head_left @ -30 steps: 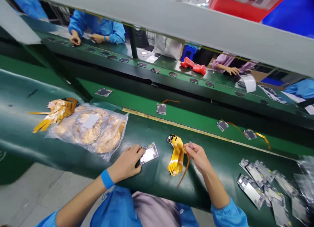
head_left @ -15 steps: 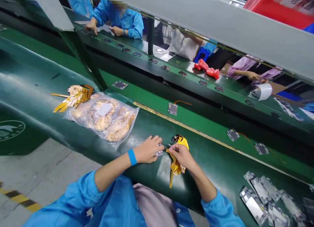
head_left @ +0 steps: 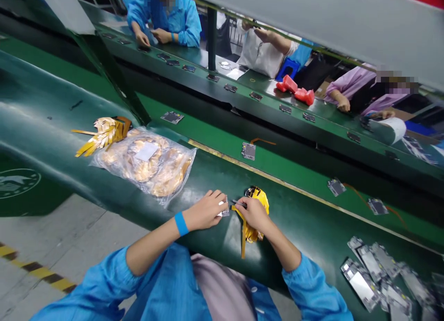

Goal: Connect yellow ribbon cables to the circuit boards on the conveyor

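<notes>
My left hand (head_left: 207, 211), with a blue band at the wrist, is closed over a small silver circuit board (head_left: 225, 207) on the green work surface. Just right of it, my right hand (head_left: 253, 213) pinches thin grey tweezers (head_left: 238, 203), whose tip points at the board. A yellow-orange flex strip (head_left: 243, 237) hangs below the tweezers, its top end near their tip. Under and behind my right hand lies a bundle of yellow flex strips (head_left: 261, 198).
A plastic bag of flex parts (head_left: 161, 166) and a loose bundle (head_left: 107, 132) lie left. Circuit boards are piled (head_left: 385, 274) at right. Boards (head_left: 248, 151) sit on the green belt (head_left: 208, 133) ahead. Co-workers sit across, behind a slanted post (head_left: 107, 76).
The tweezers in my right hand have moved slightly left, closer to the board. The view has shifted a little. Boards on the near belt have moved right, and co-workers' hands have changed position.
</notes>
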A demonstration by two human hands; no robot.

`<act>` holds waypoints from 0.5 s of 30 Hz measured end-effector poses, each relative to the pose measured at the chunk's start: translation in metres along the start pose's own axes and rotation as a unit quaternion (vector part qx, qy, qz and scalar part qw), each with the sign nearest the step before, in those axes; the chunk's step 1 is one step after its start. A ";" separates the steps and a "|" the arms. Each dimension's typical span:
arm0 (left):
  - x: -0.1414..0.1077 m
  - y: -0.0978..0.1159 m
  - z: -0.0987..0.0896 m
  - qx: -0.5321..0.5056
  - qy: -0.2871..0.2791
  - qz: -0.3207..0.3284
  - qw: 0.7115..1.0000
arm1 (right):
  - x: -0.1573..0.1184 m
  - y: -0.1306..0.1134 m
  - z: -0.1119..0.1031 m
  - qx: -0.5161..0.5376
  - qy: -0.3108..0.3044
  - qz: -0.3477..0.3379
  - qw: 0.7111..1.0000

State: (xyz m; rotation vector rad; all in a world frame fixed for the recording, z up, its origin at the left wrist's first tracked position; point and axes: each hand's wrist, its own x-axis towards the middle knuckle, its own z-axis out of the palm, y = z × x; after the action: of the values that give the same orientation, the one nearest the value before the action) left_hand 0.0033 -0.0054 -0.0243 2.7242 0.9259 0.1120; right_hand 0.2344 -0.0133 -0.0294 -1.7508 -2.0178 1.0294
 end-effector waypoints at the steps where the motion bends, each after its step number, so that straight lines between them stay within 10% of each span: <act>1: -0.003 0.000 0.001 -0.001 0.006 -0.002 1.000 | 0.001 -0.001 0.001 -0.012 0.000 0.000 1.000; 15: -0.031 0.011 0.034 -0.005 0.100 -0.073 0.992 | 0.013 -0.005 0.009 -0.021 -0.019 0.005 1.000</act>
State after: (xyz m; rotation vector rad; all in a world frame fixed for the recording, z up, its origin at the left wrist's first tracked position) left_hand -0.0097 -0.0400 -0.0540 2.6604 1.1729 0.3656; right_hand 0.2223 -0.0041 -0.0354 -1.7762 -2.0707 1.0387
